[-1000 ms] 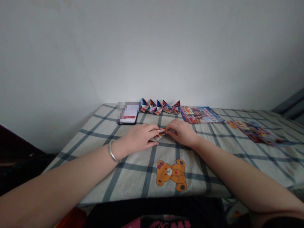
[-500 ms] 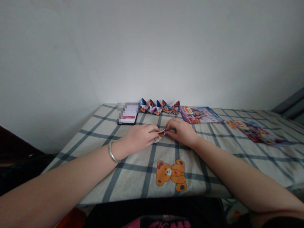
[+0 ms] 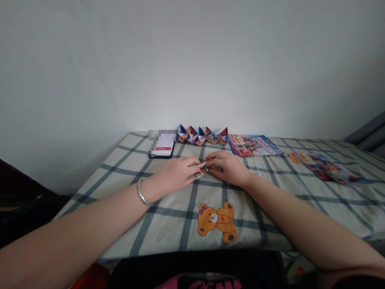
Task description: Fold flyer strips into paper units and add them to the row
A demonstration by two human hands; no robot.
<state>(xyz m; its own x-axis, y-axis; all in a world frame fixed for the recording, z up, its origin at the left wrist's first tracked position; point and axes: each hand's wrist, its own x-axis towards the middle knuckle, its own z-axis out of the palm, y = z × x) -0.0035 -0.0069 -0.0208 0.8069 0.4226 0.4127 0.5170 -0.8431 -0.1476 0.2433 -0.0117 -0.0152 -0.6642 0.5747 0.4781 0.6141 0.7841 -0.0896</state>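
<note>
A small folded piece of printed paper (image 3: 202, 170) lies between my hands, just above the checked tablecloth. My left hand (image 3: 177, 172), a silver bangle at its wrist, grips the paper's left side with fingers closed. From the other side, my right hand (image 3: 227, 166) pinches the paper's right edge between thumb and fingers. My fingers hide much of the paper, so its full shape does not show. Beyond my hands, a row of several folded paper pieces (image 3: 200, 136) in blue, red and white stands by the wall.
A phone (image 3: 164, 145) with a lit screen lies left of the row. To the right are a stack of colourful printed leaflets (image 3: 255, 145) and another pile of leaflets (image 3: 326, 168). The tablecloth (image 3: 162, 233) bears a printed bear near the front edge.
My right hand's fingers have shifted slightly left along the paper and straightened a little. My left hand stays in place. The other things have not moved.
</note>
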